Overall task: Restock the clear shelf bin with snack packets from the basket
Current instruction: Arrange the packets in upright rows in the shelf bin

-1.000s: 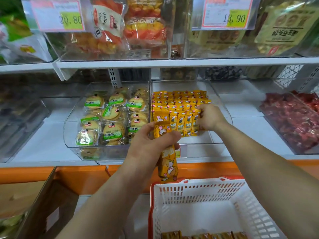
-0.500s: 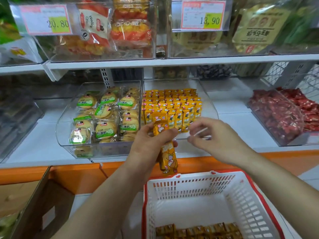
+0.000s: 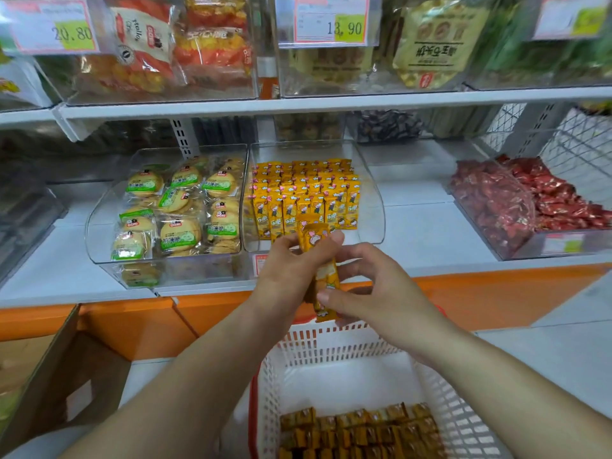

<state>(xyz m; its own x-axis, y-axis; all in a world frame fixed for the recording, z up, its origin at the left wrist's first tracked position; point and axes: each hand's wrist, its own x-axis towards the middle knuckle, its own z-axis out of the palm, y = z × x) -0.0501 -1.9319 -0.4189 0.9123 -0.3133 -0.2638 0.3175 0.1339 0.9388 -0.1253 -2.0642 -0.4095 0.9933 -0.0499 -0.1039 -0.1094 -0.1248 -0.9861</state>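
While the clear bin (image 3: 372, 210) fills: several upright rows of yellow packets (image 3: 298, 200) already stand across its back and left, and the floor at the front right is bare, so I judge the job well under way but not done
Bundle (image 3: 319, 270): a few of the same yellow packets, held upright just in front of the bin and above the far rim of the basket, not yet inside the bin
Left hand (image 3: 288, 273): fingers and thumb wrap round the upper half of the bundle
Right hand (image 3: 374, 293): thumb lies on the bundle's lower end and the fingers curl behind it, pinching it, seemingly to draw one packet off
Basket (image 3: 331, 346): white with a red rim, below both hands; a layer of loose packets (image 3: 357, 432) lies at its near end, so plenty is left to move
Biscuit bin (image 3: 109, 207): stands just beside the clear bin on its left
Change, right hand: the picture from a second ago shows it at the front row inside the bin; half a second ago it hangs apart from the bundle with loose fingers; now it grips the bundle
Change, left hand: same grip, same place in front of the bin
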